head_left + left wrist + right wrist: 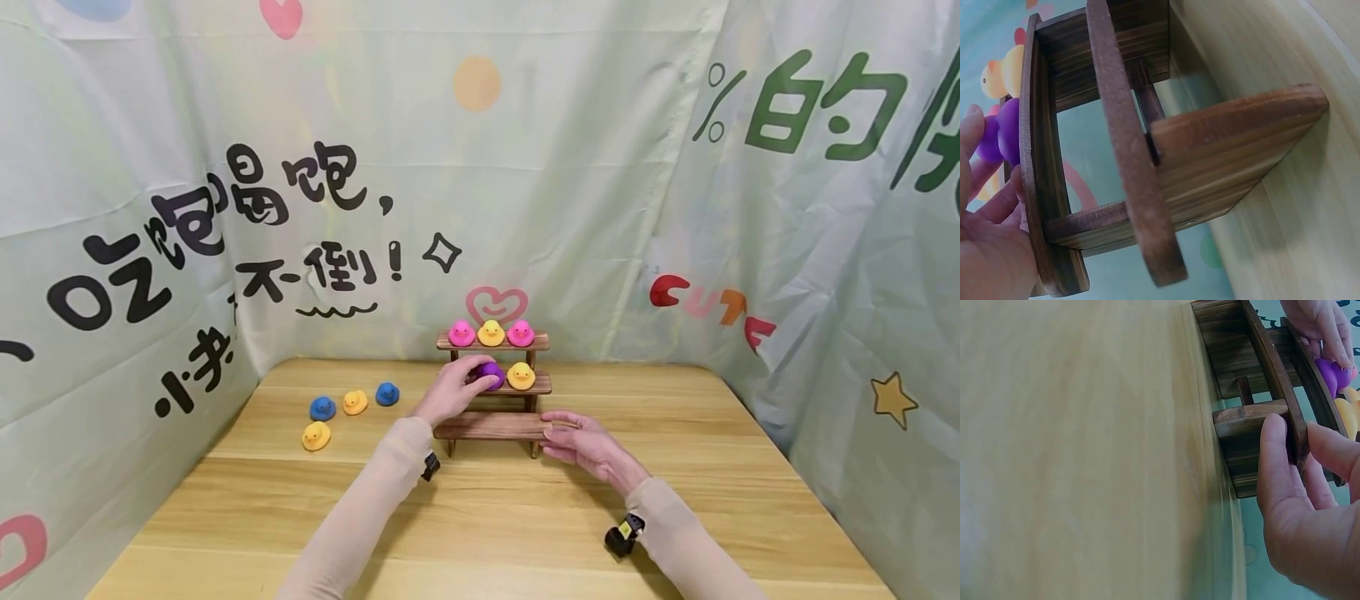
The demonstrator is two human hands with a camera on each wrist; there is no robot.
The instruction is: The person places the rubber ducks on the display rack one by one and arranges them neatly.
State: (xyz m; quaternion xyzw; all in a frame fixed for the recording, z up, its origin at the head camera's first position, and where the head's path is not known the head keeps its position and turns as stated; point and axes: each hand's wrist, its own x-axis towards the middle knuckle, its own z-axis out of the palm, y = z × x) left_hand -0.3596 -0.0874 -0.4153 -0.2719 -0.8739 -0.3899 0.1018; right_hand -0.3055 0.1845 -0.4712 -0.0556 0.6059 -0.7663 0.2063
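A three-step wooden display stand stands on the table. At the left part of its middle step, my left hand grips a purple toy duck between thumb and fingers. The duck is right at the step's surface in the left wrist view. Beside it on that step sits a yellow duck. My right hand pinches the right end of the lowest step, with thumb and fingers on either side of the board in the right wrist view.
Along the top step are a pink duck, a yellow duck and another pink duck. Left of the stand, blue ducks and yellow ducks lie on the table. A printed curtain hangs behind.
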